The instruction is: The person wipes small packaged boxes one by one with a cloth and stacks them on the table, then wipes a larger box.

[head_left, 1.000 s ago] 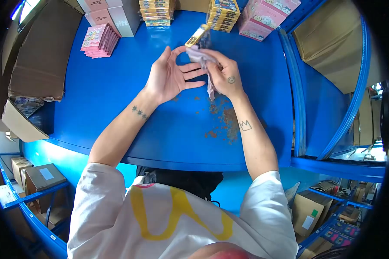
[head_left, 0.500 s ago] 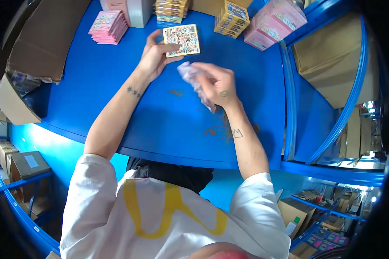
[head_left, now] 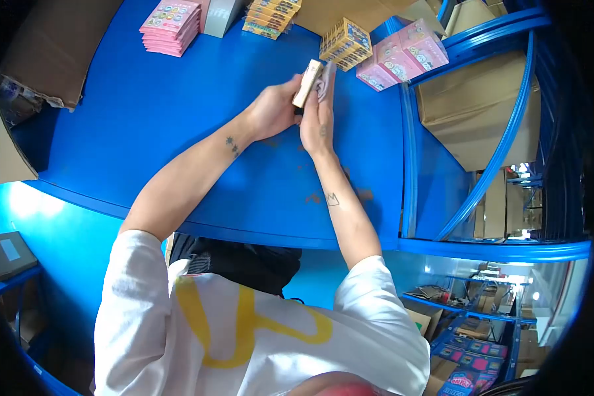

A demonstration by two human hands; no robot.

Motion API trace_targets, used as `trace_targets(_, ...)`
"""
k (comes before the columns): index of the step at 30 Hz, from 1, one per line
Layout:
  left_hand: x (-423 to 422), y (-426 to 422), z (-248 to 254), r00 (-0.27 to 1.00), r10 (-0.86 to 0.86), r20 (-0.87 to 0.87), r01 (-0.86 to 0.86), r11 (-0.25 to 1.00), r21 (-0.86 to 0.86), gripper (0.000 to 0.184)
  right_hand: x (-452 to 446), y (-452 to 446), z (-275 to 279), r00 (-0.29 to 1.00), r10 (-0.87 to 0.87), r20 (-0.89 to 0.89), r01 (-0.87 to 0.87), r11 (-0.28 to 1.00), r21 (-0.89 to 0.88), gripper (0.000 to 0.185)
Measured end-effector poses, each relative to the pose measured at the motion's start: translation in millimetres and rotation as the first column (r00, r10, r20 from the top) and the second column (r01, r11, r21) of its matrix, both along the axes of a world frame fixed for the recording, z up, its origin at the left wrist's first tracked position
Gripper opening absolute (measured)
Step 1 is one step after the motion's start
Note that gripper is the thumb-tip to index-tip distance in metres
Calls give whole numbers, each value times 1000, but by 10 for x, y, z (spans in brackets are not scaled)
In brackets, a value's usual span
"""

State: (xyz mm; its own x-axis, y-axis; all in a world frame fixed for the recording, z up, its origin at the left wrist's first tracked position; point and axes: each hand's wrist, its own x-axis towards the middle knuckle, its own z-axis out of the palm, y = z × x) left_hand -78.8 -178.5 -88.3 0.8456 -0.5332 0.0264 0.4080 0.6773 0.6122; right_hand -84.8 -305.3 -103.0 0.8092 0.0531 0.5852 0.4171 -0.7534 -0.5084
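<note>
My left hand (head_left: 275, 109) grips a small flat box (head_left: 307, 84), turned so that a pale narrow edge faces me. Against the box's right side lies my right hand (head_left: 318, 122), its fingers stretched upward with a crumpled pale cloth (head_left: 323, 86) pressed under them. The box's printed face is turned out of sight. Both hands are raised over the blue table (head_left: 178, 125), close together, and part of the left fingers is hidden behind the box.
Pink packets (head_left: 169, 30) are piled at the back left. Yellow box stacks (head_left: 270, 16) and another yellow stack (head_left: 345, 45) stand at the back, beside pink boxes (head_left: 402, 56). An open carton (head_left: 53, 53) sits left; a blue rack post (head_left: 409, 165) rises right.
The box has moved right and turned from its printed face to its edge. My right hand has brought the cloth up against it. The whole view has shifted slightly.
</note>
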Motion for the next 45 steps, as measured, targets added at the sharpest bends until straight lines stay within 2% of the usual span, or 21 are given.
trace_targets(1, -3, -2, 25, 999, 30, 33, -32, 998, 59, 59, -9, 67, 60, 995, 75, -67, -61, 979, 195, 42)
trace_targets(3, -1, -10, 6, 996, 56, 65, -64, 991, 116, 59, -42, 192, 192, 957, 248, -152, -121, 815, 567, 41)
trace_targets(4, 30, -37, -47, 959, 175, 222, -230, 940, 252, 57, -46, 247, 263, 926, 340, -163, -122, 679, 724, 41)
trace_targets(5, 57, -69, -95, 886, 258, 386, -400, 845, 354, 56, -51, 287, 323, 890, 429, -153, -101, 514, 852, 41)
trace_targets(7, 105, -149, -194, 653, 295, 698, -710, 558, 429, 53, -71, 297, 384, 813, 577, -75, -2, 131, 991, 40)
trace_targets(8, 114, -143, -187, 653, 286, 701, -707, 562, 429, 53, -62, 275, 380, 819, 570, -70, -4, 127, 992, 40)
trace_targets(12, 147, 55, -182, 454, 171, 874, -886, 194, 422, 51, 63, 206, 304, 884, 379, -274, 148, 328, 933, 32)
trace_targets(13, 123, 69, -179, 460, 162, 873, -882, 194, 429, 51, 37, 179, 295, 883, 378, -276, 155, 320, 935, 32)
trace_targets(17, 112, 87, -124, 479, 181, 859, -841, 374, 391, 58, -1, -61, 396, 909, 352, -222, 142, 239, 961, 25)
trace_targets(18, 117, 84, -127, 479, 171, 861, -840, 376, 392, 58, 5, -108, 386, 912, 348, -218, 142, 231, 963, 25)
trace_targets(22, 175, 148, -149, 719, 243, 652, -605, 680, 414, 65, 101, -298, 274, 919, 378, -114, 65, 139, 988, 25)
trace_targets(23, 183, 148, -143, 717, 230, 658, -603, 678, 420, 65, 97, -289, 302, 922, 374, -105, 62, 126, 990, 25)
trace_targets(25, 173, 154, -155, 507, 141, 850, -764, 531, 367, 71, 79, -231, 327, 905, 358, -231, 172, 189, 967, 26)
trace_targets(27, 151, 157, -179, 269, -1, 963, -887, 389, 248, 77, 56, -185, 334, 870, 342, -355, 281, 249, 927, 26)
trace_targets(28, 115, 149, -154, 271, -11, 963, -888, 384, 254, 77, 61, -195, 310, 868, 348, -354, 282, 240, 929, 26)
trace_targets(32, -78, 48, -53, 454, 143, 879, -816, 462, 346, 83, 106, -255, 239, 832, 447, -330, 302, 134, 944, 28)
trace_targets(33, -106, 30, -24, 450, 139, 882, -820, 457, 346, 83, 101, -248, 260, 831, 452, -323, 297, 129, 946, 28)
trace_targets(37, -195, -9, 62, 326, 100, 940, -904, 324, 279, 85, 35, -205, 324, 865, 338, -371, 225, 401, 888, 30)
trace_targets(43, -77, 110, 33, 260, 41, 965, -936, 256, 242, 79, 171, -427, 190, 787, 503, -356, 157, 395, 905, 34)
trace_targets(45, 15, 206, 104, 100, 73, 992, -990, 103, 92, 71, 151, -438, 228, 717, 614, -330, 88, 389, 917, 35)
